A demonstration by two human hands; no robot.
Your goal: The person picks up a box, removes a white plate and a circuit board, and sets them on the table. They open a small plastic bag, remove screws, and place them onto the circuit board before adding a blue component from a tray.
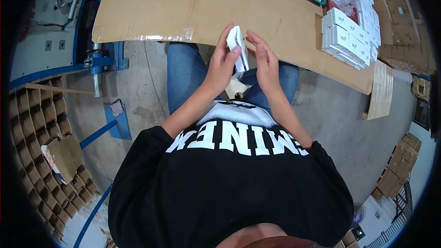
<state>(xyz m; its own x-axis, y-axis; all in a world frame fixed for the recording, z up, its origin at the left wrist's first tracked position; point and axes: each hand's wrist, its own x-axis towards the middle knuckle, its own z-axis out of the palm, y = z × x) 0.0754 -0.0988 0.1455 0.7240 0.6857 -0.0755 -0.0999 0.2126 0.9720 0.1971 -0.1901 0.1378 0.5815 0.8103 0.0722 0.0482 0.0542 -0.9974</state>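
I noted the left hand (223, 62) clenched on a small white box (238, 46), held upright above the lap at the cardboard-covered table (151, 4) edge. The right hand (265, 59) stood released beside it, palm inward, seemingly steadying. Finished boxes (349, 39) were stacked within reach.

A small white box (237, 46), flat and thin, is held up on edge just in front of the near edge of the cardboard-covered desk (151, 9), above the person's lap. It is tilted slightly, its narrow side toward the camera, its top end farther away than its lower end. The left hand (223, 64) grips it from the left; the right hand (265, 62) is open just beside it.
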